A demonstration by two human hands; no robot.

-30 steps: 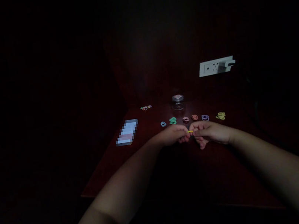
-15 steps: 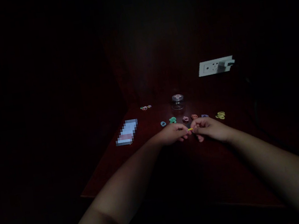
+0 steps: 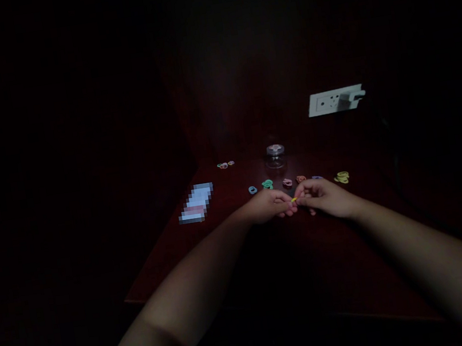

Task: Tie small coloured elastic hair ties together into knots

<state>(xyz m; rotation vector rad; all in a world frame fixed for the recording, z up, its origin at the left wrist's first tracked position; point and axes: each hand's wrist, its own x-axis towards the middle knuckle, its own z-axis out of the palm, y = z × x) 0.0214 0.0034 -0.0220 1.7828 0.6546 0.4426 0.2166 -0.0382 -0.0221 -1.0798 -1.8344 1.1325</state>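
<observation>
Between the fingertips of both hands is a small yellow hair tie (image 3: 294,199). My left hand (image 3: 267,206) pinches its left end, and my right hand (image 3: 322,198) pinches the right end; the fingers cover most of it. Just beyond the hands, small piles of hair ties lie in a row: blue (image 3: 252,190), green (image 3: 267,185), pink (image 3: 287,182), orange (image 3: 301,179), purple (image 3: 317,178) and yellow (image 3: 342,177). My right hand partly hides the purple pile.
Behind the row stands a clear lidded jar (image 3: 276,156). A few mixed hair ties (image 3: 225,165) lie at the back left of the dark red table (image 3: 169,257). A pixelated phone-like rectangle (image 3: 197,203) rests on the left. A socket with a plug (image 3: 335,100) is on the wall.
My hands have drawn slightly closer together, and less of the yellow hair tie shows between them. The view has shifted a little; the piles stay in place.
</observation>
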